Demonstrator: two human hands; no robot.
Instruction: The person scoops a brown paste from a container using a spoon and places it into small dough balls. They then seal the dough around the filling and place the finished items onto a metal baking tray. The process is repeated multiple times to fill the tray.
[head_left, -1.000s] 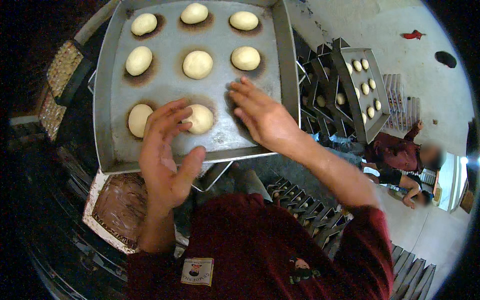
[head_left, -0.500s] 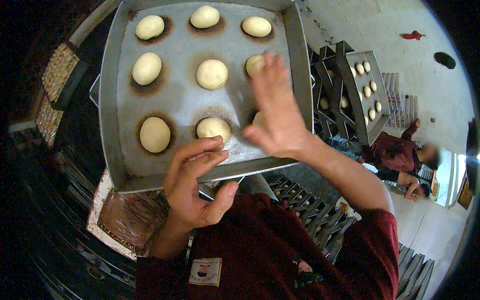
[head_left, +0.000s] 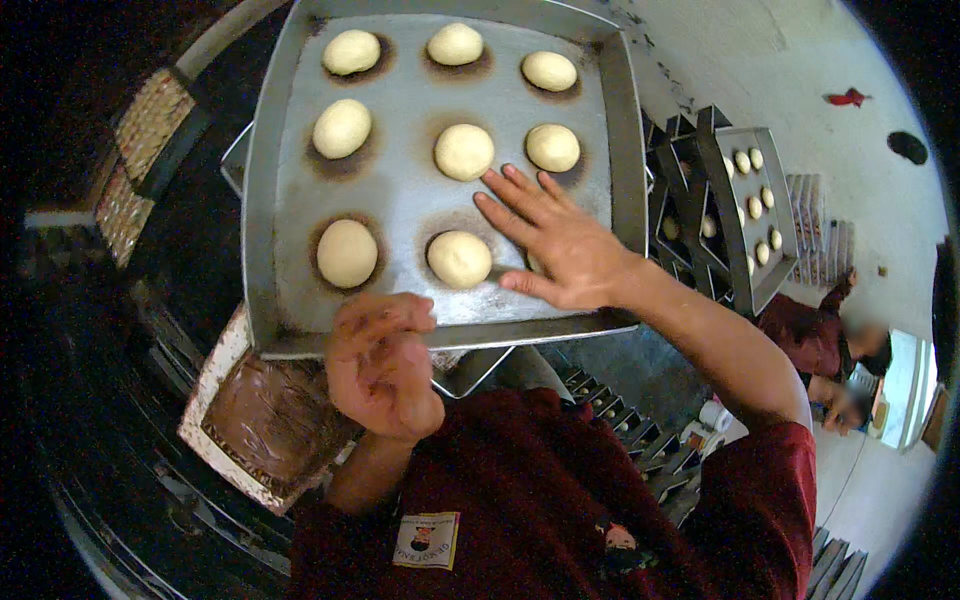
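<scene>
Round pale dough balls (head_left: 465, 152) lie in rows of three on a square metal tray (head_left: 400, 205), with dark baked-on marks around them. My right hand (head_left: 570, 245) is open, palm down with fingers spread, over the tray's near right corner. Beneath it a dough ball is mostly hidden; whether the palm touches it I cannot tell. At the tray's near rim, my left hand (head_left: 380, 365) is loosely curled and blurred, with its palm partly showing and nothing visible in it. The nearest dough ball to it is the near middle one (head_left: 459, 259).
Left of me sits a pale-rimmed container of dark brown paste (head_left: 275, 415). Another tray of dough balls (head_left: 775, 260) stands on racks at the right. Two people (head_left: 815, 335) are farther off at the right. More stacked trays (head_left: 640, 430) sit low behind my arm.
The tray has shifted right and slightly up in view. My right hand has come nearer, uncovering the middle-row right dough ball. My left hand has turned and curled, away from the near middle ball.
</scene>
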